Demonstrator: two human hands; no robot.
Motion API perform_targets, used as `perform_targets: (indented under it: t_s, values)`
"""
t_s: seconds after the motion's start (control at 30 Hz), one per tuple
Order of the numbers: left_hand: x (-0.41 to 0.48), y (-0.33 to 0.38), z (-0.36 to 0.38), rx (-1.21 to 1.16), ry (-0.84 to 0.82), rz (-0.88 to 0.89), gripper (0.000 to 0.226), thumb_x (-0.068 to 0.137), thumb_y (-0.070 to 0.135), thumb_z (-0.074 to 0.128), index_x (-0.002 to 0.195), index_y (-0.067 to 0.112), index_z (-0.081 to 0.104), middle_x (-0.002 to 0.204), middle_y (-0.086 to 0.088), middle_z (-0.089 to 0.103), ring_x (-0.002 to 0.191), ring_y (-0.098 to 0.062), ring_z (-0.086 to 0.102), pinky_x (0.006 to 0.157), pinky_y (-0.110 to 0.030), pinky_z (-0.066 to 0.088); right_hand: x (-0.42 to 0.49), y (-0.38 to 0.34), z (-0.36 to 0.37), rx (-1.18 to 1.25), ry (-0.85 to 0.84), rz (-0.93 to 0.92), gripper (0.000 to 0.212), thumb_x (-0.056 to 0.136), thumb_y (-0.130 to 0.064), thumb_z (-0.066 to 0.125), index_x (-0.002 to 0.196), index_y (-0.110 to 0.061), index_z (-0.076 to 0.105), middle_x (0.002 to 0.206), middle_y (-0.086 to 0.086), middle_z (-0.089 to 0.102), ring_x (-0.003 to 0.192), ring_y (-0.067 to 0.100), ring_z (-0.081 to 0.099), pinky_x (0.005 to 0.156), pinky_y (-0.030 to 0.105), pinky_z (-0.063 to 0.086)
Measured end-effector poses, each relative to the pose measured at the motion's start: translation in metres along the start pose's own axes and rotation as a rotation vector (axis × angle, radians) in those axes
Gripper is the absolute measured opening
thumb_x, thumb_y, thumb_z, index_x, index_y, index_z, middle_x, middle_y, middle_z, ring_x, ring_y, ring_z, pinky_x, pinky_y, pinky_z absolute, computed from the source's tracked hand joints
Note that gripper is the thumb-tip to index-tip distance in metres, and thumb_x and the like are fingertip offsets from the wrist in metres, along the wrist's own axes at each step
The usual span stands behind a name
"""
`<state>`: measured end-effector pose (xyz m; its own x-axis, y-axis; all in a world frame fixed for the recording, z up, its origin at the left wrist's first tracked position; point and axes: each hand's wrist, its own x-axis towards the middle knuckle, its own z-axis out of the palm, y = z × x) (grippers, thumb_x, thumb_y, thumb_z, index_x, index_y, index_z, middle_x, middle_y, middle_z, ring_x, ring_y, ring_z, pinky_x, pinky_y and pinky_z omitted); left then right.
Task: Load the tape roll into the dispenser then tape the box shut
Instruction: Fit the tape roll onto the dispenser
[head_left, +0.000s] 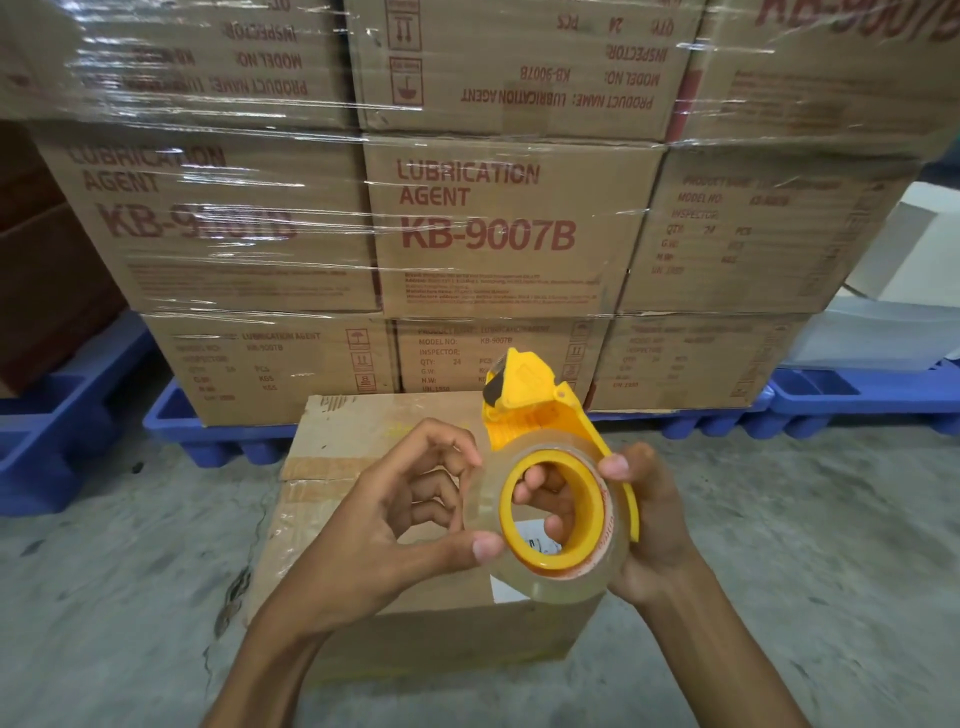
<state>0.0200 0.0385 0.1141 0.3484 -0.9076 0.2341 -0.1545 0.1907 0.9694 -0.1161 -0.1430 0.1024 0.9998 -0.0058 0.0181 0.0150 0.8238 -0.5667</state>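
A yellow tape dispenser (524, 400) is held above a brown cardboard box (363, 431) on the floor. A clear tape roll (550, 582) sits around the dispenser's yellow hub. My right hand (649, 530) grips the dispenser from the right, thumb on its rim and fingers showing through the hub. My left hand (410, 509) pinches the roll's left edge between thumb and forefinger. The box's top flaps lie flat, with old tape and a white label partly hidden behind the roll.
A shrink-wrapped stack of cartons (488, 218) marked "LUBRICATION AGENT KB-9007B" stands on blue plastic pallets (218, 431) right behind the box. Bare concrete floor (119, 571) lies on both sides. White sheets (883, 332) rest at the right.
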Motion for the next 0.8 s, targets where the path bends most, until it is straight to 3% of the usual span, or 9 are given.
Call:
perform_targets:
  t_s: [0.23,0.4,0.53,0.7,0.8]
  values:
    - [0.0,0.0,-0.003,0.017,-0.062,-0.028,0.045,0.075,0.02,0.083,0.103,0.006,0.051,0.09,0.0,0.055,0.074,-0.018,0.052,0.071,-0.027,0.049,-0.002,0.003,0.0,0.024,0.039,0.015,0.051,0.069,-0.014,0.08,0.108,0.016,0.065,0.1,0.029,0.072,0.097,0.038,0.072,0.068,0.039,0.066]
    - [0.001,0.0,-0.005,0.05,-0.074,-0.062,0.043,0.077,0.026,0.081,0.097,0.004,0.051,0.086,-0.006,0.055,0.079,-0.037,0.052,0.076,-0.034,0.049,0.0,0.002,0.001,0.025,0.052,0.007,0.05,0.071,-0.014,0.079,0.109,0.015,0.064,0.101,0.028,0.072,0.1,0.037,0.071,0.068,0.038,0.066]
    - [-0.001,0.001,-0.007,0.053,-0.06,-0.073,0.043,0.078,0.022,0.081,0.106,0.008,0.051,0.099,-0.001,0.056,0.081,-0.02,0.058,0.076,-0.032,0.051,0.0,0.004,0.002,-0.007,0.076,-0.023,0.051,0.069,-0.015,0.081,0.109,0.013,0.067,0.1,0.025,0.074,0.1,0.035,0.072,0.066,0.037,0.066]
    - [-0.003,0.001,0.001,-0.022,0.106,-0.107,0.043,0.076,0.029,0.08,0.107,0.011,0.056,0.107,-0.019,0.053,0.078,-0.023,0.061,0.067,-0.026,0.055,0.003,0.004,0.008,-0.135,0.177,-0.089,0.059,0.055,-0.02,0.089,0.103,0.011,0.073,0.096,0.025,0.077,0.094,0.034,0.075,0.065,0.035,0.065]
    - [0.001,0.0,0.001,0.057,0.214,-0.164,0.045,0.074,0.037,0.083,0.1,0.011,0.057,0.107,-0.018,0.059,0.072,-0.018,0.063,0.066,-0.027,0.052,0.005,0.003,0.015,-0.295,0.243,-0.136,0.05,0.057,-0.017,0.083,0.103,0.001,0.077,0.097,0.023,0.077,0.092,0.032,0.076,0.071,0.036,0.064]
